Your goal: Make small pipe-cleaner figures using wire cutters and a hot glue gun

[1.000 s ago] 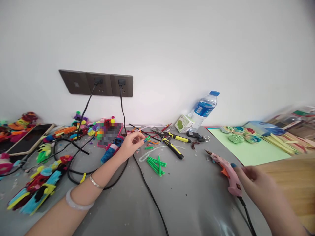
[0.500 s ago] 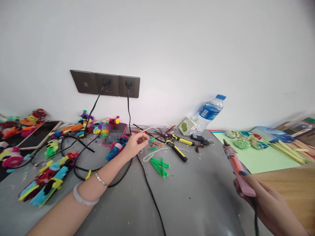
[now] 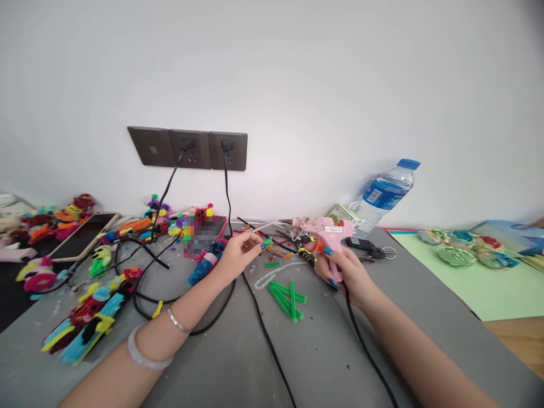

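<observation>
My left hand (image 3: 238, 253) pinches a small bent green pipe-cleaner piece (image 3: 267, 244) just above the grey table (image 3: 323, 351). My right hand (image 3: 344, 271) grips a pink hot glue gun (image 3: 325, 233) by its handle, its nozzle pointing left toward the green piece and a short way from it. A black cord runs from the gun back along my right forearm. A bundle of green pipe-cleaner sticks (image 3: 285, 292) lies on the table between my two hands.
Yellow-handled pliers lie behind the glue gun. A water bottle (image 3: 385, 195), keys (image 3: 369, 247) and a green sheet (image 3: 480, 277) are at the right. Colourful pipe-cleaner crafts (image 3: 85, 309), a phone (image 3: 83, 237) and black cables (image 3: 255, 323) plugged into wall sockets (image 3: 189, 148) fill the left.
My right hand lifted the glue gun from the right side of the table and carried it left, up to the green piece. My left hand stayed pinched in place.
</observation>
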`<state>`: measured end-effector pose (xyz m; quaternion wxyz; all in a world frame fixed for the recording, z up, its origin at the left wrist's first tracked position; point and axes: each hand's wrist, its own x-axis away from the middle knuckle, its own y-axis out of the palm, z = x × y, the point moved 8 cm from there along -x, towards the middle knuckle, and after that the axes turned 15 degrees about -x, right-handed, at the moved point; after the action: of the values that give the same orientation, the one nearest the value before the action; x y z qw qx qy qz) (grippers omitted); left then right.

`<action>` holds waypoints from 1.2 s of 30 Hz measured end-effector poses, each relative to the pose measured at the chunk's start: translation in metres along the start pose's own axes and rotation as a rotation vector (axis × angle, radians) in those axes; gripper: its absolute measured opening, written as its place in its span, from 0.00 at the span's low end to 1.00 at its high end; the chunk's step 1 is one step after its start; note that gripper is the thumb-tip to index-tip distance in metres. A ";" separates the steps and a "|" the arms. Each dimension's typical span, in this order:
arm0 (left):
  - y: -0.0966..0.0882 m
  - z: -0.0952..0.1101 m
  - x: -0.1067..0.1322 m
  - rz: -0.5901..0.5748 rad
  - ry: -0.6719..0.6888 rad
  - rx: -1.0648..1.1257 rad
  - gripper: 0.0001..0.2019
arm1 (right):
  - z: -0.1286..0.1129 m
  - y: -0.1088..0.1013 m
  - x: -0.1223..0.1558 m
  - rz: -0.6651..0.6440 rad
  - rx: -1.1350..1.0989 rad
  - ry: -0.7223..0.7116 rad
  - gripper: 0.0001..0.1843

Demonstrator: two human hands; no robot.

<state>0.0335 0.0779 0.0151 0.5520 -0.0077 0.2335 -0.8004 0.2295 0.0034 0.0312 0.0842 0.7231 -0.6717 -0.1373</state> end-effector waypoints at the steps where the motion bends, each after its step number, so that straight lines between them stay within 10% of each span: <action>1: -0.001 -0.001 0.000 0.011 -0.010 0.002 0.07 | 0.005 -0.001 -0.001 -0.015 0.024 0.000 0.15; 36: 0.004 0.002 0.001 -0.057 -0.028 0.012 0.10 | 0.018 -0.013 0.011 -0.226 0.462 0.094 0.32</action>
<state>0.0369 0.0750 0.0146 0.5321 -0.0225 0.2206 -0.8171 0.2371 -0.0049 0.0095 -0.0680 0.7992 -0.5955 0.0449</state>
